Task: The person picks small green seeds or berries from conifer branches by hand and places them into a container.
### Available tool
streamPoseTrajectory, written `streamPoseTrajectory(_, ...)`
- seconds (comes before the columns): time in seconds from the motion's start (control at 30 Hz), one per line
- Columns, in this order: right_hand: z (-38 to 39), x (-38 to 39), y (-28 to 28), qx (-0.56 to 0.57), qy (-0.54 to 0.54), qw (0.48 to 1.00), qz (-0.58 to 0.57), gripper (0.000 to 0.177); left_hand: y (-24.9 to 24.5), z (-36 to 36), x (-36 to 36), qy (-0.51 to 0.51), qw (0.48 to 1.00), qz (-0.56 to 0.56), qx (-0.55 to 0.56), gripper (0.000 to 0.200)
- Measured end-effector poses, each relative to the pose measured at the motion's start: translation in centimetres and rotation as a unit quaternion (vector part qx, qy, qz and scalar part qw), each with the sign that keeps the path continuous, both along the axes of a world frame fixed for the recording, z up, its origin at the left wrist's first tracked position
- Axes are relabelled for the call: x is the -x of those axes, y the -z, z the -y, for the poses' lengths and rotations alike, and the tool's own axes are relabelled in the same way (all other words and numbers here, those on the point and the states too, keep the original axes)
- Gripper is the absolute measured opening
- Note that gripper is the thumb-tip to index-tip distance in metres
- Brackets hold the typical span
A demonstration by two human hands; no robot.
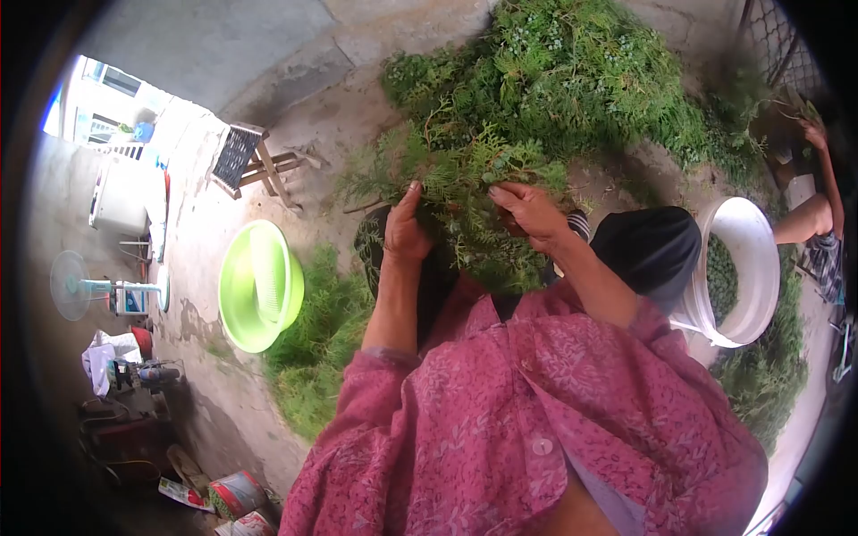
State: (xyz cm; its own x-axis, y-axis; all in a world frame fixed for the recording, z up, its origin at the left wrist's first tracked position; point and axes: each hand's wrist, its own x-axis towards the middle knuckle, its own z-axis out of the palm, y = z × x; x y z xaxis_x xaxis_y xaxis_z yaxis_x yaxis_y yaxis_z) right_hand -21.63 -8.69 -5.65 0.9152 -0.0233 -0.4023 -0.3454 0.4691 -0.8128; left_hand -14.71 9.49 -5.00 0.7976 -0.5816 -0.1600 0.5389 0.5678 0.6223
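A leafy evergreen branch [478, 174] with flat, scale-like sprays, like arborvitae, lies across my lap between my hands. My left hand [407, 230] is closed on its left side, thumb upward; the fingers are partly hidden behind the leaves. On the other side my right hand [534, 214] pinches at the branch near a small pale green cone, with thumb and forefinger together. Just beyond my hands rises a big pile of the same cut branches [581, 80].
At left stand a lime-green basin [237, 286] holding a strainer and a small woven stool [241, 156]. More greenery [322, 348] lies beside me. A white bucket [760, 259] with small green pieces stands right, near another person's arm [827, 170]. A fan [76, 286] stands far left.
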Motion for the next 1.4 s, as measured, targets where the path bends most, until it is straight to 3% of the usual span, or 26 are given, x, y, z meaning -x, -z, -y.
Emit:
streamPoseTrajectory(0.03,-0.2,0.0,-0.1,0.000,0.001,1.000,0.001,0.014,-0.1,0.0,0.0,-0.007,1.000,-0.003,-0.001,0.033)
streamPoseTrajectory(0.1,-0.7,0.0,-0.2,-0.183,-0.029,0.983,0.015,0.011,-0.2,0.0,0.1,-0.014,1.000,-0.006,-0.002,0.033)
streamPoseTrajectory(0.2,-1.5,-0.9,1.5,-0.267,-0.055,0.962,0.002,0.009,-0.1,-0.2,0.1,-0.010,1.000,0.003,-0.011,0.033)
streamPoseTrajectory(0.53,-1.5,-0.8,0.8,-0.230,-0.065,0.971,-0.012,0.009,0.8,-0.2,-0.4,-0.004,1.000,0.003,-0.021,0.032)
streamPoseTrajectory(0.73,-1.5,-0.4,0.8,-0.222,-0.081,0.970,0.051,0.007,-0.1,-0.2,0.0,-0.017,0.999,-0.020,-0.043,0.029)
streamPoseTrajectory(0.93,-1.5,-0.5,1.1,-0.263,-0.161,0.948,0.074,0.010,1.1,-0.9,-0.7,-0.009,0.998,-0.029,-0.048,0.028)
streamPoseTrajectory(1.0,-1.9,-0.1,-0.1,-0.245,-0.053,0.968,0.010,0.010,1.4,-1.1,-0.7,-0.016,0.997,-0.036,-0.062,0.027)
streamPoseTrajectory(1.23,-2.2,-0.4,0.1,-0.247,-0.057,0.967,0.012,0.008,-0.3,-0.1,0.3,0.014,0.998,-0.049,-0.025,0.033)
streamPoseTrajectory(1.4,-1.9,-0.5,-1.7,-0.229,0.049,0.972,0.017,0.003,1.1,-0.8,0.7,0.038,0.998,-0.054,0.026,0.038)
